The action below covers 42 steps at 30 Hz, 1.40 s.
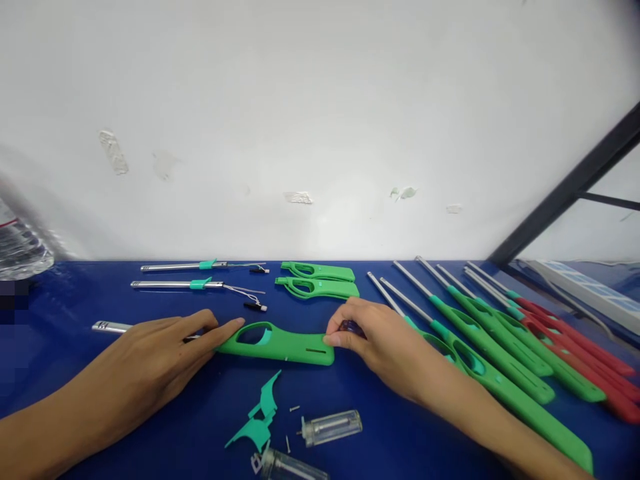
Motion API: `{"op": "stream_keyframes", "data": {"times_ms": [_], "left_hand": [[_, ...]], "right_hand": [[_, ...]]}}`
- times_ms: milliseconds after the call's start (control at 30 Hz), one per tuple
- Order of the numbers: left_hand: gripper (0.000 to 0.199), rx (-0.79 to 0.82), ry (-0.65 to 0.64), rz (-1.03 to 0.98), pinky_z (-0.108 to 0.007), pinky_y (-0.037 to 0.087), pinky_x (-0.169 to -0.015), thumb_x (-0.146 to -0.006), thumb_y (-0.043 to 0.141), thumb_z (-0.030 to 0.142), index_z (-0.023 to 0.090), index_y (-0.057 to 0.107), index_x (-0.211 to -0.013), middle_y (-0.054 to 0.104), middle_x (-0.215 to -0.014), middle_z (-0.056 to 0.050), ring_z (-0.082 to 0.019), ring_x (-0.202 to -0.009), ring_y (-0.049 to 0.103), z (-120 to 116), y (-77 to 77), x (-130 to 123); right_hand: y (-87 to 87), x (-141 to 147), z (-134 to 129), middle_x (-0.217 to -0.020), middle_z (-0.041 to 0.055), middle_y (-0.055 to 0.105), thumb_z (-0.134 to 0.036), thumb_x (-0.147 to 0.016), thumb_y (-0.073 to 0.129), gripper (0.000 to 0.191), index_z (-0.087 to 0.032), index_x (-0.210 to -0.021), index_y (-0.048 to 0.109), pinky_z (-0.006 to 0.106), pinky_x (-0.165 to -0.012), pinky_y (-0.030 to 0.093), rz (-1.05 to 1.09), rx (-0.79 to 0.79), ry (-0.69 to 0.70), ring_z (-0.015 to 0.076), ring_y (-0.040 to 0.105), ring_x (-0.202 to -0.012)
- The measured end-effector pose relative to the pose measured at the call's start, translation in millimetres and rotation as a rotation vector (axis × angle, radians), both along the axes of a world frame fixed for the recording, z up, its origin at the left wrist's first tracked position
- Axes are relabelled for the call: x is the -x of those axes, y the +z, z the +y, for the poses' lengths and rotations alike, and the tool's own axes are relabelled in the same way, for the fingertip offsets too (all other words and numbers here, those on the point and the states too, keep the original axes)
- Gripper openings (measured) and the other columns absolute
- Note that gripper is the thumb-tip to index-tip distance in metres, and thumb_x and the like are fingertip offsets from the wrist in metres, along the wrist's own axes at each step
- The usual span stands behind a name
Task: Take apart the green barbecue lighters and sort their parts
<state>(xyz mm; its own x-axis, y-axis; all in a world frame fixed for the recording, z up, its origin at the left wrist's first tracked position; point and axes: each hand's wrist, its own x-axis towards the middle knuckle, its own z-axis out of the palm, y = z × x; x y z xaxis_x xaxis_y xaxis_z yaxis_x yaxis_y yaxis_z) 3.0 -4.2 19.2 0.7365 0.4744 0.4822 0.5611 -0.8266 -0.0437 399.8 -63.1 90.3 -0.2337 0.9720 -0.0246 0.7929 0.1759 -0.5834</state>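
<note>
We are holding a green lighter handle [295, 348] between our two hands, low over the blue tabletop [200, 440], in the middle of the view. Our left hand [160, 350] is closing over the narrow front end, its extended fingers lying at the trigger opening, while a metal barrel [111, 327] is showing from beneath the hand. Our right hand [373, 333] is pinching the rear end between thumb and forefinger, with almost no opening between them. Its other fingers are curling around a small dark, rounded object [351, 327], mostly hidden, so we cannot tell what it is.

Nearer to us, teal plastic parts [263, 410], two small screws [288, 444] and two clear fuel tanks [333, 427] are lying just beside one another. Beyond our hands, two wired barrels [175, 285] are resting on the left, with two green handle shells [320, 288] to their right. Green lighters [500, 340] and red lighters [585, 340] are lying slanted on the far right, near a white power strip [590, 290].
</note>
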Motion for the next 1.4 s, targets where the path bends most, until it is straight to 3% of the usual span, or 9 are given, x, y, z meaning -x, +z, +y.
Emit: {"op": "stream_keyframes", "data": {"times_ms": [100,300,400,867,1167,1400], "left_hand": [[0.052,-0.019,-0.040,0.050,-0.021,0.062,-0.075,-0.138,0.046,0.022,0.040,0.065,-0.184,0.085,-0.119,0.006,-0.012,-0.082,0.085,3,0.4,1],[0.063,-0.002,-0.062,0.045,-0.022,0.064,-0.076,-0.135,0.047,0.019,0.044,0.058,-0.191,0.087,-0.122,0.004,-0.013,-0.085,0.087,5,-2.1,7],[0.062,0.008,-0.039,0.061,-0.022,0.064,-0.077,-0.137,0.045,0.021,0.045,0.056,-0.192,0.085,-0.121,0.005,-0.012,-0.084,0.087,3,-2.7,8],[0.062,0.009,-0.054,0.029,-0.021,0.065,-0.076,-0.136,0.047,0.023,0.046,0.058,-0.192,0.088,-0.125,0.005,-0.014,-0.085,0.088,8,-9.3,9],[0.068,0.057,0.033,-0.022,-0.020,0.061,-0.077,-0.132,0.044,0.016,0.053,0.065,-0.184,0.084,-0.122,0.012,-0.009,-0.083,0.082,2,-11.9,4],[0.073,0.076,0.023,-0.039,-0.022,0.059,-0.078,-0.131,0.039,0.016,0.057,0.064,-0.186,0.085,-0.124,0.014,-0.009,-0.084,0.082,0,-9.8,5]], "right_hand": [[-0.3,1,1,-0.115,0.0056,0.093,-0.006,-0.117,0.088,0.023,-0.026,-0.106,0.091,0.038,-0.103,0.062,0.025,-0.005,0.020,0.0272,0.086,-0.112],[4.6,-9,1,-0.117,0.0054,0.091,-0.018,-0.125,0.084,0.018,-0.027,-0.110,0.089,0.039,-0.105,0.062,0.066,-0.037,0.028,0.0274,0.086,-0.114],[9.3,-14,0,-0.116,0.0045,0.091,-0.018,-0.121,0.089,0.014,-0.028,-0.110,0.091,0.040,-0.106,0.062,0.065,-0.039,0.034,0.0282,0.086,-0.114],[10.2,-7,-2,-0.117,0.0061,0.095,-0.014,-0.114,0.098,0.017,-0.030,-0.108,0.099,0.043,-0.103,0.065,-0.025,0.000,0.050,0.0321,0.090,-0.113],[11.7,-3,3,-0.117,0.0047,0.094,-0.005,-0.115,0.091,0.026,-0.027,-0.103,0.094,0.039,-0.098,0.058,-0.035,0.015,0.051,0.0286,0.088,-0.112],[9.8,-4,3,-0.116,0.0041,0.095,-0.004,-0.115,0.091,0.025,-0.025,-0.102,0.092,0.037,-0.098,0.058,0.047,0.051,0.042,0.0265,0.087,-0.109]]}}
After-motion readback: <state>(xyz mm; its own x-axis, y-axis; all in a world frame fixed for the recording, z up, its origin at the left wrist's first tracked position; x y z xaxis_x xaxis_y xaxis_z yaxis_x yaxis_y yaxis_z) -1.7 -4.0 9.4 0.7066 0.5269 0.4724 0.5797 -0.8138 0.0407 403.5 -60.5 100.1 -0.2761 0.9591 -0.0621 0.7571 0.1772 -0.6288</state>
